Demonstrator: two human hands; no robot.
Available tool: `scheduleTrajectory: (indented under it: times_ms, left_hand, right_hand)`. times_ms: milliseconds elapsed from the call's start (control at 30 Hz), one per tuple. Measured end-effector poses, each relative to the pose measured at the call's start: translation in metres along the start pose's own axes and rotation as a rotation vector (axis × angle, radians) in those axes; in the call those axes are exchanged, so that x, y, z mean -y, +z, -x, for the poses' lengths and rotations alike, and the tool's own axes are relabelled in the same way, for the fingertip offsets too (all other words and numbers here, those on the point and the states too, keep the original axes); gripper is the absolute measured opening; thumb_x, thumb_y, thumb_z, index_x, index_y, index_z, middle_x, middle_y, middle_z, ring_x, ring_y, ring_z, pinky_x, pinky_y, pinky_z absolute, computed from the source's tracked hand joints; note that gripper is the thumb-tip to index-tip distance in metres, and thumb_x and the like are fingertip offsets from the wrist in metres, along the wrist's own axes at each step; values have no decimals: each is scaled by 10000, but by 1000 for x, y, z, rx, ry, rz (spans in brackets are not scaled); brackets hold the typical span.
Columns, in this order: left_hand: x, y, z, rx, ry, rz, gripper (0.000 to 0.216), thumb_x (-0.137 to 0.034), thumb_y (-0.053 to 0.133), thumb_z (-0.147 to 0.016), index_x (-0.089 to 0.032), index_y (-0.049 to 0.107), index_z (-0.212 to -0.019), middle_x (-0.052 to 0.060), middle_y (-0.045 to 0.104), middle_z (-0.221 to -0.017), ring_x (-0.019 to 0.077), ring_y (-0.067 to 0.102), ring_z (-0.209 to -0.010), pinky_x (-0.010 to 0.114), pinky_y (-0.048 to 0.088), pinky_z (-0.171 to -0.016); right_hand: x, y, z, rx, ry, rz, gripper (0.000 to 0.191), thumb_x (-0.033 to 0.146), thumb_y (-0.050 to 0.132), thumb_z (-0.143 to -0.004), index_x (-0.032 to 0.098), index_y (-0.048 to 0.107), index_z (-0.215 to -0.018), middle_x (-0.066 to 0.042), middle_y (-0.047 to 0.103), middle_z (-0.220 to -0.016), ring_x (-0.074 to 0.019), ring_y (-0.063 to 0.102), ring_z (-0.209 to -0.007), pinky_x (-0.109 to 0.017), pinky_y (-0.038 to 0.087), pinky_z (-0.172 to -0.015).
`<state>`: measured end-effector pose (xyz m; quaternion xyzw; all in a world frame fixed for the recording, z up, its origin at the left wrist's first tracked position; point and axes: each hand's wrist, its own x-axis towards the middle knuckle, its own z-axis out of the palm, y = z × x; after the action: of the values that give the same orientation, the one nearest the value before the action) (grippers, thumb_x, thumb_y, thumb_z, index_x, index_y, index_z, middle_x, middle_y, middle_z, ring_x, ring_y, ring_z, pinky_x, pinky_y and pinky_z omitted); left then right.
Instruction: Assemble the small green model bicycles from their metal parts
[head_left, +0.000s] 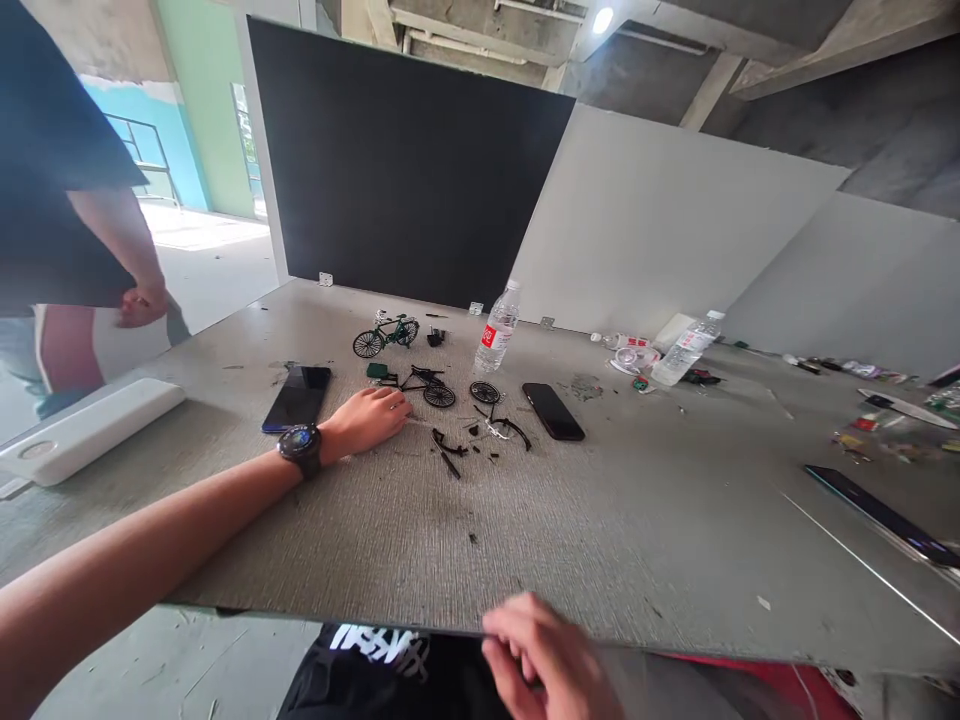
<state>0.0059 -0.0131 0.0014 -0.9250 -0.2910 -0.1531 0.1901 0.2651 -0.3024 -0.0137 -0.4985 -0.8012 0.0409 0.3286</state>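
Note:
My left hand (367, 418) rests palm down on the table, fingers a little bent, with nothing visible in it. Just beyond its fingertips lies a partly built black model bicycle (424, 382) with one wheel. A loose wheel (485, 392), a fork-like part with a black mudguard (510, 430) and several small black parts (450, 450) lie to its right. Behind stands a green model bicycle (386, 335) on two wheels. My right hand (544, 655), slightly blurred, is at the table's front edge, thumb and forefinger apart, with nothing visible between them.
A dark phone (298, 398) lies by my left wrist, another phone (553, 411) right of the parts. A water bottle (498, 328) stands behind them; a second bottle (688, 347) is farther right. A white box-shaped device (97, 425) lies left. A person (67, 170) stands beyond.

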Motion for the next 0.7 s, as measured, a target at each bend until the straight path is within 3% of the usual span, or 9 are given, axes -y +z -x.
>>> scheduleTrajectory:
  times_ms: [133,333,500,700]
  left_hand:
    - [0,0,-1,15,-9,-3,230,-288,501,-1065,-157,686,-1105,82,709,-1058,220,685,-952,347,537,-825]
    - [-4,-7,-3,37,-63,-47,196,-271,530,-1045,-164,684,-1100,87,697,-1056,234,687,-960,355,543,-817]
    - [-5,-6,-4,68,-97,-59,163,-215,526,-1034,-153,675,-1060,84,676,-994,227,682,-922,336,540,-793]
    - [-3,-5,-3,76,-44,-44,172,-158,493,-1036,-147,642,-1120,87,672,-1033,246,677,-953,353,537,-791]
  right_hand:
    - [-6,-28,-95,35,-94,11,162,220,518,-1014,254,676,-1026,-46,726,-861,-176,695,-773,-317,572,-741]
    - [-48,-17,-195,220,-127,113,118,241,535,-1017,216,650,-1020,-23,686,-911,-145,638,-776,-292,517,-760]
    - [-77,5,-230,297,-95,225,129,270,656,-972,197,671,-1077,-77,699,-1084,-217,663,-1019,-356,507,-926]
    - [-88,23,-228,342,-84,251,229,362,700,-955,175,699,-1086,-98,720,-1109,-245,666,-1064,-362,501,-940]
